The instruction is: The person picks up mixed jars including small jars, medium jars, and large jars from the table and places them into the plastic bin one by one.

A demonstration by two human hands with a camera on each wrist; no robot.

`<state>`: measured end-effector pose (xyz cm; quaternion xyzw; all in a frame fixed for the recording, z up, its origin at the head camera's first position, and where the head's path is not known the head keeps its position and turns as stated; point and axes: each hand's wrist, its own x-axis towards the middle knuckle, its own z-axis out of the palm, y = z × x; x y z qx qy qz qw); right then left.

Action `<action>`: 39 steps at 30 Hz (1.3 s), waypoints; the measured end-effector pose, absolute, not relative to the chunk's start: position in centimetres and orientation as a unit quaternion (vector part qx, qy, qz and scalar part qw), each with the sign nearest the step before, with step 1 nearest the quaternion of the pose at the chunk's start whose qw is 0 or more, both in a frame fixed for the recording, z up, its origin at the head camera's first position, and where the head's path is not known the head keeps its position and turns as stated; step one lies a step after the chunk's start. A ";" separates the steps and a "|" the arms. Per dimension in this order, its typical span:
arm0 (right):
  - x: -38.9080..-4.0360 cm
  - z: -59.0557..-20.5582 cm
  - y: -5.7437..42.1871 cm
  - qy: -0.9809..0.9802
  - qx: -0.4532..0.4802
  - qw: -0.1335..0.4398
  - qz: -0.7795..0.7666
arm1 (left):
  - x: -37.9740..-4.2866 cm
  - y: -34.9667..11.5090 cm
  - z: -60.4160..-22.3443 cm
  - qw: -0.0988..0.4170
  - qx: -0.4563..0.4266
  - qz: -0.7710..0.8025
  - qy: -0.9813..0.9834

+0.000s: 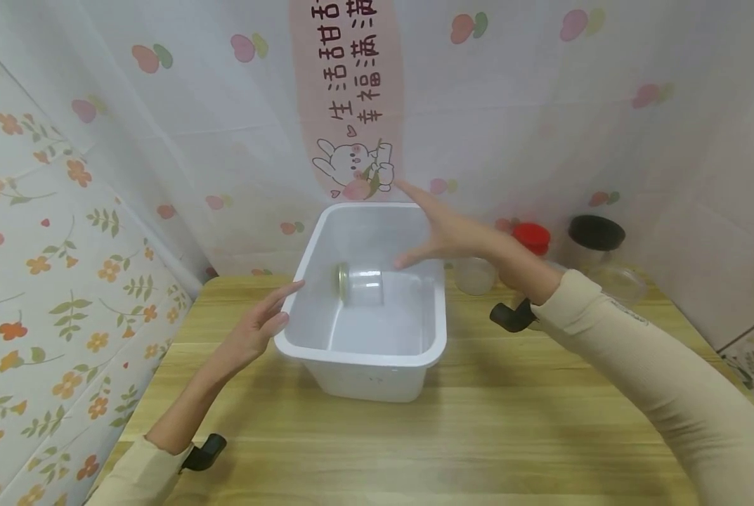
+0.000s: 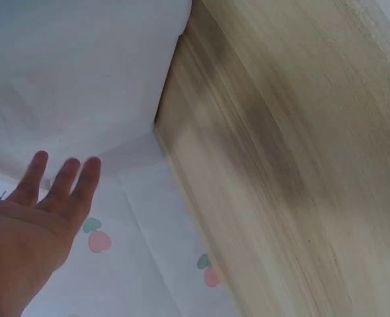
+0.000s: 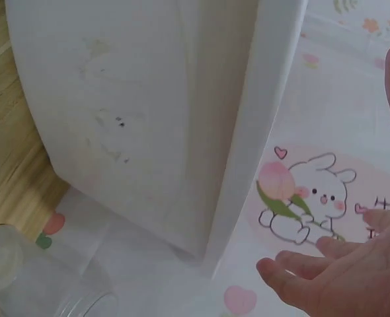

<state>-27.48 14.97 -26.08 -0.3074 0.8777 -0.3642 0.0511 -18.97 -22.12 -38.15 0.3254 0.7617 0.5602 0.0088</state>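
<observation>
A white plastic tub (image 1: 372, 383) stands on the wooden table, and a clear jar (image 1: 365, 287) with a gold-toned end lies on its side inside it. My left hand (image 1: 258, 327) is at the tub's left rim, fingers extended and fingertips right at the edge. In the left wrist view, the fingers of that hand (image 2: 33, 224) are spread near the tub's outer wall (image 2: 76, 79). Over the right side of the tub is my right hand (image 1: 449, 228), its thumb and fingers wide apart with nothing between them. The right wrist view shows that hand (image 3: 340, 277) beyond the rim.
Right of the tub stand clear containers, among them one with a red lid (image 1: 532, 236) and one with a black lid (image 1: 596, 232). Another clear jar (image 1: 617, 282) is in front of the black-lidded one. A patterned curtain (image 1: 225, 140) hangs behind the wooden table (image 1: 351, 450).
</observation>
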 end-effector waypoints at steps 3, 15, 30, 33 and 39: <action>-27.2 -26.0 15.9 0.878 -0.298 0.053 -0.370 | -18.9 -22.1 -38.2 0.007 0.330 0.572 0.751; -26.0 -26.5 20.5 0.873 -0.299 0.027 -0.384 | -17.9 -21.7 -38.4 -0.020 0.275 0.557 0.783; -24.8 -28.5 24.8 0.877 -0.259 0.016 -0.405 | -17.3 -21.3 -37.7 -0.028 0.234 0.508 0.828; -24.8 -28.7 25.6 0.882 -0.252 0.015 -0.398 | -17.2 -21.3 -37.8 -0.030 0.233 0.502 0.832; -24.6 -28.9 26.8 0.892 -0.237 0.004 -0.386 | -17.0 -21.2 -37.7 -0.036 0.236 0.496 0.835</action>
